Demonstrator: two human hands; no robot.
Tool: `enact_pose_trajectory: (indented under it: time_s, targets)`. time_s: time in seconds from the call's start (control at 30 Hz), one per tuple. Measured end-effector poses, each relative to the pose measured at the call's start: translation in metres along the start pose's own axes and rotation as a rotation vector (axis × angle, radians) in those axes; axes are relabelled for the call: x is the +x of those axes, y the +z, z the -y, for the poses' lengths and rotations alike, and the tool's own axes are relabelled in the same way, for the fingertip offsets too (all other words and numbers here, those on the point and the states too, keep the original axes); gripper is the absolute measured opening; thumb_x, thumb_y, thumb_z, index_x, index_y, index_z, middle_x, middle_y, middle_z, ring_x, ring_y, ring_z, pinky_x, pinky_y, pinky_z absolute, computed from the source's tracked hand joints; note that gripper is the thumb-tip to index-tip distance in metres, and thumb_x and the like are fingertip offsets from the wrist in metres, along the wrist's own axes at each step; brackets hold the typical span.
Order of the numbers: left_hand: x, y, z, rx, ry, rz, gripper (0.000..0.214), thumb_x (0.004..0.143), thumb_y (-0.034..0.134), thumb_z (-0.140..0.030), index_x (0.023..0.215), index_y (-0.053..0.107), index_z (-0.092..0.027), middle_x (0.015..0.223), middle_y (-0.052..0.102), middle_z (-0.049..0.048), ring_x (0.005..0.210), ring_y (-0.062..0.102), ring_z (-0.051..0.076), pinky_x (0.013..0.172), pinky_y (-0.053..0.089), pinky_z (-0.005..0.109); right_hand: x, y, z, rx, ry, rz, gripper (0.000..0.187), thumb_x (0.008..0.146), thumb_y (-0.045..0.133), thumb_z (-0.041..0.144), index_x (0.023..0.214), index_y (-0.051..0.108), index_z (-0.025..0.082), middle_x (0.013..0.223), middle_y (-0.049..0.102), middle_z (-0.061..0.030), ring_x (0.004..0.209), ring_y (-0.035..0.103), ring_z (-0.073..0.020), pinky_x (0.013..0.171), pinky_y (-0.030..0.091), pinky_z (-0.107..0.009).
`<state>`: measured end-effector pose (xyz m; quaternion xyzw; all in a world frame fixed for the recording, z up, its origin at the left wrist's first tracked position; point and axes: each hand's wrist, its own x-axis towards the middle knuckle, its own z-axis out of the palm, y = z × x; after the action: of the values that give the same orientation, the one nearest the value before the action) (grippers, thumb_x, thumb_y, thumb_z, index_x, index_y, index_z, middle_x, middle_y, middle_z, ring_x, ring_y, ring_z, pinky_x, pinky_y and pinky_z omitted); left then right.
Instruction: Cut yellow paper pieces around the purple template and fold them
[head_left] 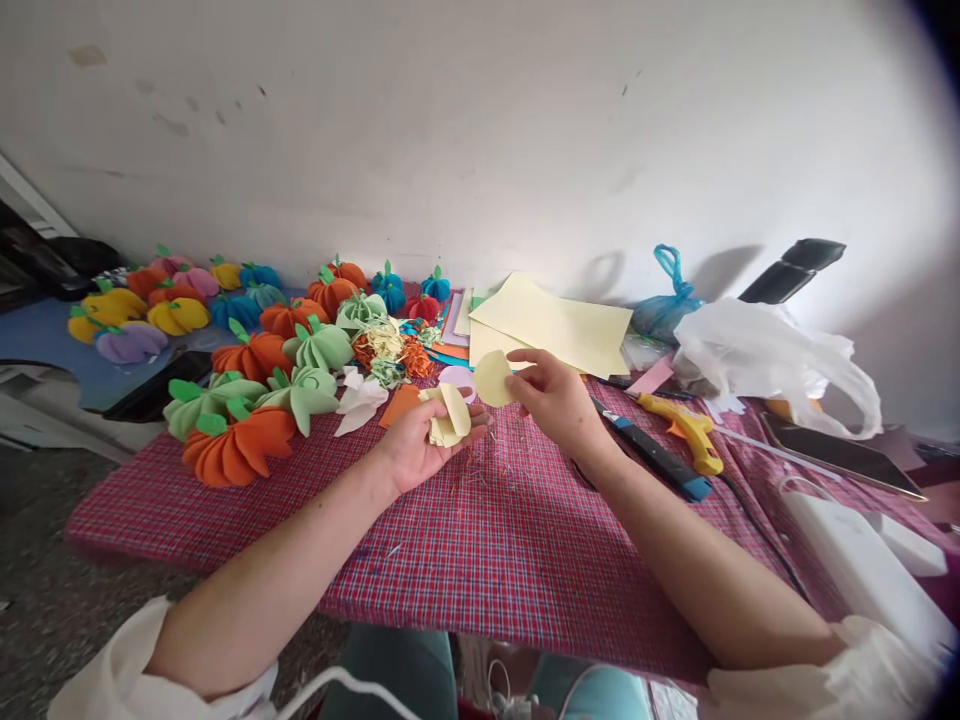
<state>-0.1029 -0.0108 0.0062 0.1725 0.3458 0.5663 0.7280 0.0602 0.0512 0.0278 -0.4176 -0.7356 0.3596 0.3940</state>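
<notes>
Tablecloth point(510, 540) checked, wall point(480, 130) white; left hand point(416, 445) clasps folded papers point(448, 418), right hand point(555, 400) pinches paper circle point(491, 378).

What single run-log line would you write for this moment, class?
left hand: holds folded yellow paper pieces | right hand: pinches yellow paper cutout | surface: red checked cloth | nearby: paper pumpkins, glue gun

wall point(480, 120): white, scuffed | low table point(487, 540): red checked cloth | floor point(45, 610): grey, speckled
</notes>
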Motion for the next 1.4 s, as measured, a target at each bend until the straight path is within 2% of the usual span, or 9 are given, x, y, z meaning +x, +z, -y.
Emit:
enact_pose_trajectory:
  time_s: [0.13, 0.27, 0.47, 0.57, 0.77, 1.0, 1.13, 1.27, 1.4]
  targets:
    - [0.001, -0.001, 0.001, -0.008, 0.025, -0.028, 0.036, 0.072, 0.041, -0.004, 0.107, 0.049, -0.008, 0.09, 0.066, 0.0139, 0.088, 0.063, 0.022, 0.077, 0.051, 0.034, -0.005, 0.005, -0.001, -0.25, -0.089, -0.015, 0.021, 0.075, 0.046, 0.019, 0.089, 0.062, 0.019, 0.072, 0.063, -0.0018, 0.059, 0.053, -0.011, 0.057, 0.04, -0.024]
    - [0.003, -0.003, 0.004, 0.016, 0.064, -0.026, 0.03, 0.073, 0.046, -0.004, 0.1, 0.055, -0.013, 0.089, 0.066, 0.0086, 0.083, 0.063, 0.018, 0.074, 0.052, 0.032, -0.014, 0.014, 0.005, -0.437, -0.219, 0.075, 0.024, 0.078, 0.044, 0.017, 0.084, 0.067, 0.02, 0.086, 0.064, -0.0045, 0.069, 0.056, -0.0136, 0.063, 0.04, -0.026]
    - [0.004, -0.002, 0.017, 0.171, 0.119, 0.023, 0.014, 0.07, 0.059, -0.009, 0.082, 0.061, -0.014, 0.081, 0.066, 0.0035, 0.071, 0.061, 0.013, 0.064, 0.05, 0.024, -0.02, 0.02, 0.013, -0.484, -0.219, 0.214, 0.029, 0.085, 0.042, 0.029, 0.07, 0.064, 0.018, 0.073, 0.063, -0.003, 0.064, 0.055, -0.0121, 0.059, 0.038, -0.023]
    - [0.004, -0.002, 0.017, 0.193, 0.108, 0.03, 0.019, 0.07, 0.059, -0.01, 0.088, 0.062, -0.014, 0.084, 0.066, 0.0046, 0.075, 0.061, 0.014, 0.066, 0.049, 0.025, -0.018, 0.02, 0.007, -0.482, -0.19, 0.186, 0.021, 0.082, 0.046, 0.026, 0.073, 0.064, 0.019, 0.071, 0.063, -0.0014, 0.062, 0.054, -0.0117, 0.057, 0.036, -0.023]
    - [-0.001, -0.002, 0.004, -0.019, 0.001, 0.097, 0.027, 0.076, 0.047, -0.019, 0.099, 0.059, -0.013, 0.095, 0.065, 0.009, 0.087, 0.06, 0.02, 0.076, 0.05, 0.036, -0.012, 0.017, -0.001, -0.437, -0.079, 0.086, 0.02, 0.078, 0.048, 0.025, 0.07, 0.065, 0.019, 0.07, 0.066, -0.0003, 0.06, 0.055, -0.012, 0.053, 0.036, -0.022]
    - [-0.002, -0.004, 0.004, -0.039, 0.003, 0.129, 0.037, 0.073, 0.042, -0.014, 0.108, 0.054, -0.014, 0.101, 0.063, 0.01, 0.093, 0.059, 0.022, 0.083, 0.048, 0.041, -0.01, 0.017, 0.0, -0.405, -0.076, 0.079, 0.017, 0.077, 0.048, 0.024, 0.071, 0.063, 0.019, 0.07, 0.066, -0.001, 0.059, 0.056, -0.0122, 0.053, 0.037, -0.023]
    - [-0.002, -0.002, 0.004, -0.037, 0.009, 0.104, 0.035, 0.073, 0.042, -0.015, 0.106, 0.054, -0.013, 0.099, 0.063, 0.0098, 0.09, 0.06, 0.021, 0.082, 0.048, 0.04, -0.012, 0.015, 0.0, -0.421, -0.109, 0.061, 0.015, 0.077, 0.047, 0.022, 0.083, 0.061, 0.019, 0.075, 0.066, -0.0021, 0.062, 0.057, -0.0126, 0.055, 0.038, -0.023]
    - [-0.002, -0.001, 0.005, -0.026, 0.012, 0.082, 0.038, 0.075, 0.041, -0.016, 0.111, 0.05, -0.013, 0.099, 0.063, 0.0116, 0.09, 0.06, 0.022, 0.081, 0.047, 0.039, -0.015, 0.014, 0.001, -0.504, -0.157, 0.043, 0.03, 0.08, 0.042, 0.018, 0.109, 0.05, 0.018, 0.077, 0.065, -0.0033, 0.06, 0.054, -0.0127, 0.053, 0.035, -0.024]
    - [0.0, -0.003, 0.007, -0.006, 0.026, 0.08, 0.038, 0.077, 0.041, -0.016, 0.114, 0.049, -0.013, 0.094, 0.064, 0.0108, 0.087, 0.06, 0.02, 0.079, 0.047, 0.037, -0.019, 0.016, 0.005, -0.686, -0.303, 0.08, 0.024, 0.085, 0.038, 0.018, 0.092, 0.061, 0.018, 0.084, 0.062, -0.0076, 0.074, 0.054, -0.0167, 0.059, 0.035, -0.027]
